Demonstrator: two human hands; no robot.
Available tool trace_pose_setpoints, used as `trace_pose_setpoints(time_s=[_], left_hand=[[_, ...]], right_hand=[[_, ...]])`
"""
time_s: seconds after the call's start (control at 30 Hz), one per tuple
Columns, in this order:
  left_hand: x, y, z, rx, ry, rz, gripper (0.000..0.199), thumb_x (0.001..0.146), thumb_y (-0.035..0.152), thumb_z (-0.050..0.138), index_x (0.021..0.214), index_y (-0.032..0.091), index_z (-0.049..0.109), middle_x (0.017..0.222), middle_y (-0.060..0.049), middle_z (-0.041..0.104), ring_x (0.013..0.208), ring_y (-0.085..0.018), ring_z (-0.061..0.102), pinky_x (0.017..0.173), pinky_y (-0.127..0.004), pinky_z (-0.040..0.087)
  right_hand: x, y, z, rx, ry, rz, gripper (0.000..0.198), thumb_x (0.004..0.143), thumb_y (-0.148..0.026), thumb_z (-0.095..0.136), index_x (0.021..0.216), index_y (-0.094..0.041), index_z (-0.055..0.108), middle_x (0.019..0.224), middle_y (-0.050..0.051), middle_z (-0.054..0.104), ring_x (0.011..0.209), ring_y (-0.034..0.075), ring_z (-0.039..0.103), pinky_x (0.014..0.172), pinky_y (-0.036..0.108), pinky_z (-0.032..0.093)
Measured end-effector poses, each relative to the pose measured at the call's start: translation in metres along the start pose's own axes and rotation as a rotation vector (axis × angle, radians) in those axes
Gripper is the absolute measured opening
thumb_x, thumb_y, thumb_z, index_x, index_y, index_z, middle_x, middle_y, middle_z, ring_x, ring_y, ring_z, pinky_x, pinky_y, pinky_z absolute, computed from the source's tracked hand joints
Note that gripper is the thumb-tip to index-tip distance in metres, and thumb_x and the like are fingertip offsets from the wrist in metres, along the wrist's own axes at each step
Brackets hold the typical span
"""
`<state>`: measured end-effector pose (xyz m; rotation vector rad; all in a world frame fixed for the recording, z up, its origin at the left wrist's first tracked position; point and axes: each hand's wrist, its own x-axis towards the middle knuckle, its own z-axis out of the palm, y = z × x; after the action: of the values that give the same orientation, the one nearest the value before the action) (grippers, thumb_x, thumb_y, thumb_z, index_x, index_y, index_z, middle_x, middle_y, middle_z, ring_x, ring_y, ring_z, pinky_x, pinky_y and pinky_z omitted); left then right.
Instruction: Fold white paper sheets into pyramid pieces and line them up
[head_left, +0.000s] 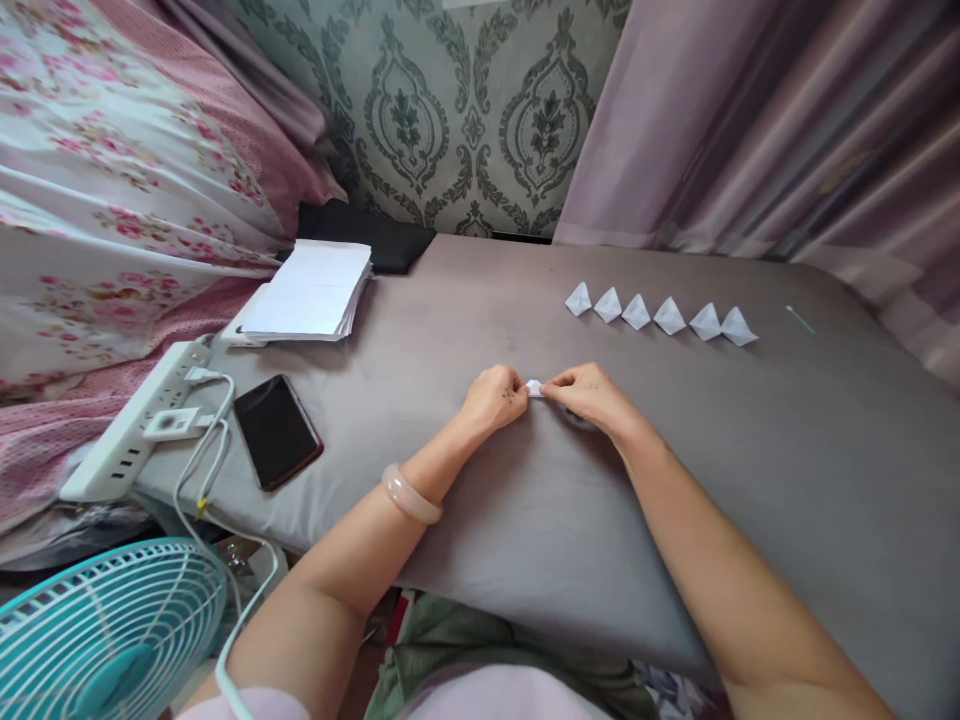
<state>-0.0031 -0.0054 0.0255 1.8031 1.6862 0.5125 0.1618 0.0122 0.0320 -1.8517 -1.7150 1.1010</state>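
Between my two hands is a small piece of folded white paper (534, 388), held just above or on the grey cloth surface. My left hand (496, 396) is closed on its left end, the fingers curled in. On the other end, my right hand (589, 392) pinches the paper between thumb and fingertips. Something small and dark, partly hidden, lies under my right hand; I cannot make it out. Beyond my hands to the right, several folded white paper shapes (670, 316) with pointed tops stand in a row.
A stack of white paper (307, 290) lies at the back left beside a black cloth (375, 235). Nearer are a phone (277, 432), a power strip (139, 425) with cables, and a blue fan (120, 630). A thin pale stick (800, 319) rests at far right.
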Motion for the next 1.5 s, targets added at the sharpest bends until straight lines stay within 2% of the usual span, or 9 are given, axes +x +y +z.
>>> trace_pose_setpoints(time_s=[0.1,0.33,0.63,0.87,1.0,1.1,1.33,1.4,1.5], left_hand=[[0.002,0.005,-0.003,0.069,-0.039,-0.017,0.024,0.08,0.028,0.054,0.08,0.014,0.073,0.073,-0.014,0.068,0.075,-0.026,0.063,0.068,-0.033,0.044],[0.009,0.014,-0.013,0.143,-0.135,-0.067,0.021,0.077,0.028,0.058,0.082,0.014,0.073,0.07,-0.013,0.067,0.073,-0.025,0.062,0.067,-0.033,0.043],[0.012,-0.002,-0.015,0.065,-0.128,0.001,0.019,0.078,0.026,0.06,0.089,0.015,0.07,0.078,-0.008,0.068,0.068,-0.016,0.058,0.064,-0.026,0.042],[0.003,-0.016,-0.01,-0.107,-0.13,0.086,0.032,0.074,0.039,0.07,0.096,0.016,0.069,0.082,-0.003,0.067,0.069,-0.014,0.056,0.061,-0.024,0.039],[0.0,-0.019,-0.003,-0.064,-0.053,0.175,0.026,0.077,0.034,0.067,0.097,0.018,0.071,0.089,-0.005,0.065,0.074,-0.015,0.056,0.068,-0.026,0.04],[-0.001,-0.019,0.0,-0.1,-0.004,0.231,0.02,0.077,0.031,0.067,0.091,0.017,0.072,0.088,-0.005,0.063,0.074,-0.014,0.055,0.069,-0.026,0.04],[-0.003,-0.01,-0.003,-0.664,-0.03,0.171,0.033,0.07,0.043,0.071,0.08,0.012,0.067,0.068,-0.001,0.061,0.061,-0.01,0.049,0.058,-0.022,0.035],[-0.004,-0.007,-0.004,-0.754,-0.04,0.142,0.037,0.066,0.046,0.074,0.079,0.011,0.066,0.067,0.0,0.06,0.058,-0.009,0.047,0.056,-0.022,0.034],[-0.006,-0.003,-0.004,-0.79,-0.038,0.115,0.037,0.063,0.045,0.075,0.075,0.012,0.065,0.063,0.001,0.058,0.056,-0.008,0.044,0.054,-0.022,0.032]], right_hand=[[0.004,-0.007,-0.002,0.019,-0.046,0.053,0.016,0.06,-0.031,0.076,0.059,-0.017,0.07,0.041,-0.001,0.051,0.038,0.009,0.041,0.039,0.024,0.031],[0.019,-0.02,-0.008,0.028,-0.147,0.133,0.026,0.046,-0.018,0.086,0.047,-0.018,0.06,0.044,0.004,0.058,0.042,0.015,0.053,0.04,0.026,0.043],[0.03,-0.023,-0.01,-0.238,-0.261,0.113,0.022,0.058,-0.026,0.082,0.054,-0.018,0.061,0.044,-0.001,0.052,0.042,0.011,0.048,0.043,0.024,0.038],[0.005,-0.003,-0.007,-0.258,-0.163,-0.207,0.013,0.078,-0.03,0.063,0.072,-0.018,0.064,0.063,0.0,0.058,0.057,0.011,0.049,0.053,0.024,0.035],[-0.007,0.023,0.007,-0.211,0.07,-0.422,0.011,0.08,-0.031,0.059,0.081,-0.02,0.062,0.085,0.003,0.06,0.071,0.014,0.053,0.068,0.026,0.041],[-0.013,0.032,0.014,-0.129,0.128,-0.533,0.013,0.083,-0.032,0.056,0.081,-0.02,0.059,0.087,0.003,0.059,0.073,0.014,0.052,0.072,0.028,0.041],[-0.026,0.016,0.006,0.367,0.077,-0.399,0.037,0.075,-0.049,0.064,0.098,-0.019,0.058,0.081,0.001,0.063,0.069,0.013,0.054,0.065,0.026,0.042],[-0.029,0.012,0.002,0.417,-0.009,-0.34,0.046,0.074,-0.053,0.065,0.104,-0.018,0.061,0.084,0.003,0.064,0.067,0.012,0.053,0.061,0.025,0.041],[-0.033,0.01,0.0,0.368,-0.093,-0.283,0.047,0.076,-0.059,0.059,0.091,-0.016,0.067,0.079,0.004,0.064,0.06,0.011,0.049,0.056,0.026,0.037]])
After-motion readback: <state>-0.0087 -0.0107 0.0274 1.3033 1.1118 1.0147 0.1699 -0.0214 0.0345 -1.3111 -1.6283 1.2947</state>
